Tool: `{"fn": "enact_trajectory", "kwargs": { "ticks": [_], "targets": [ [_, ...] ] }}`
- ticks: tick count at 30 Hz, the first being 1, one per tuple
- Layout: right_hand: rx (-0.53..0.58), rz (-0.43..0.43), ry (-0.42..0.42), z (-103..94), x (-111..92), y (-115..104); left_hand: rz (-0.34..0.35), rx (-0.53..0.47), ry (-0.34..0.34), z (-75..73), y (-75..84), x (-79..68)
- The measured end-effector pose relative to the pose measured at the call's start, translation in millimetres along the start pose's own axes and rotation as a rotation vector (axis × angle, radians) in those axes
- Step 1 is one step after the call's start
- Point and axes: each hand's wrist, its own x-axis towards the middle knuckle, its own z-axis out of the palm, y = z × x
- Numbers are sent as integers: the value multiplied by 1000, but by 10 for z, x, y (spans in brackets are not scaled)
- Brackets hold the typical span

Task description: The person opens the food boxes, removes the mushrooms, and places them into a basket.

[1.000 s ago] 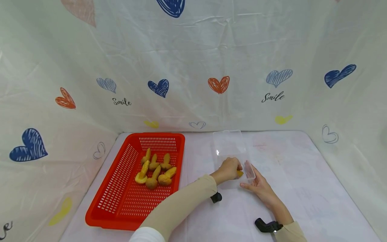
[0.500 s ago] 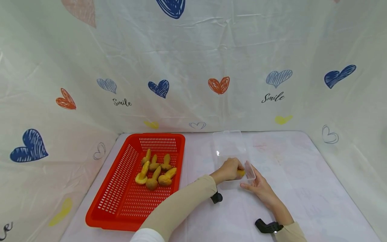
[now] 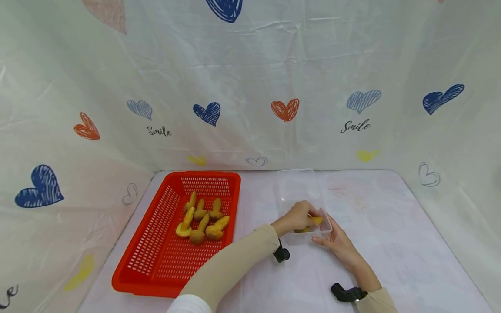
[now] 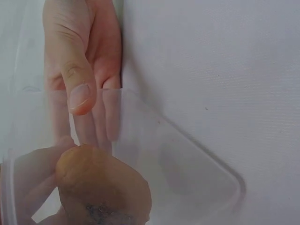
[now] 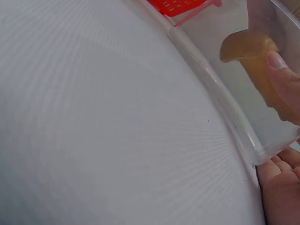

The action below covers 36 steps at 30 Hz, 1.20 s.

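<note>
My left hand [image 3: 299, 216] reaches into a clear plastic box [image 3: 282, 198] with its lid tipped back, and grips a yellow-brown mushroom [image 3: 316, 221]. In the right wrist view the left thumb lies against the stem of the mushroom [image 5: 246, 44], seen through the box wall. The rounded brown mushroom [image 4: 101, 180] also shows through plastic in the left wrist view, with left fingers [image 4: 35, 171] beside it. My right hand [image 3: 336, 241] rests at the box's right end, fingers straight along the outside and thumb apart at the near corner.
A red perforated basket [image 3: 137, 261] stands on the left, with several mushrooms [image 3: 201, 228] in its right half. The white-covered table [image 3: 391, 234] ends at a hanging sheet [image 3: 242, 78] printed with hearts. A black wrist camera [image 3: 344, 292] sits on the right wrist.
My left hand has risen slightly inside the box, and more of the mushroom shows under its fingers. The right hand, box and basket have stayed in place.
</note>
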Motion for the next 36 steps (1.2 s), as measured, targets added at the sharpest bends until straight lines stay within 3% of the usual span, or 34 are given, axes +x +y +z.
{"fn": "enact_trajectory", "kwargs": {
  "ticks": [9,17,30,36],
  "targets": [
    [-8,-7,6,5,11,-4,71,-38,6,-117,58,-19],
    [-25,18,17,10,12,-24,116,-119,12,-379,179,-133],
    [15,13,12,15,16,-23,163,-169,81,-1025,231,-487],
    [29,17,16,23,6,-23,116,-196,137,-1378,148,-727]
  ]
}}
